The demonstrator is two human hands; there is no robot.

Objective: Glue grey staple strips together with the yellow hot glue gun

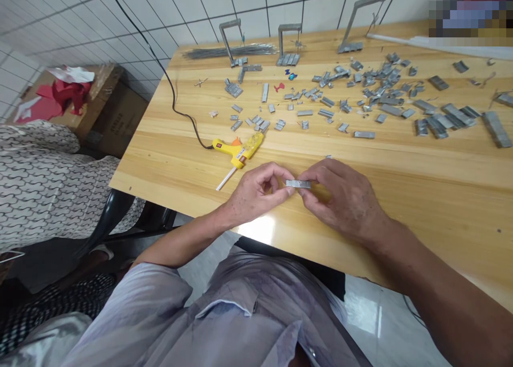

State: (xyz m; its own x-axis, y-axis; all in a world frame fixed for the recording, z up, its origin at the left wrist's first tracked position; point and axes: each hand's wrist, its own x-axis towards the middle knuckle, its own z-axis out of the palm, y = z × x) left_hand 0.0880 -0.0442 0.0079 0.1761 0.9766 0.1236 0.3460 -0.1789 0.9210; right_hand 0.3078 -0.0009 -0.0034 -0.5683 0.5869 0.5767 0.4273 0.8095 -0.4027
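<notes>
Grey shirt (224, 329) — glossy wooden table (449, 196), metal strips (391, 110) strewn — tiled wall (248, 9) behind.

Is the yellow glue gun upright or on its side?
On its side: the glue gun lies with handle and body along the table.

Details of the pinched metal strip (298, 184) are too small to tell. Far right, a white strip (449, 45) runs out of view; pixel blocks (471, 9) (coarse ones) hide the corner.
</notes>
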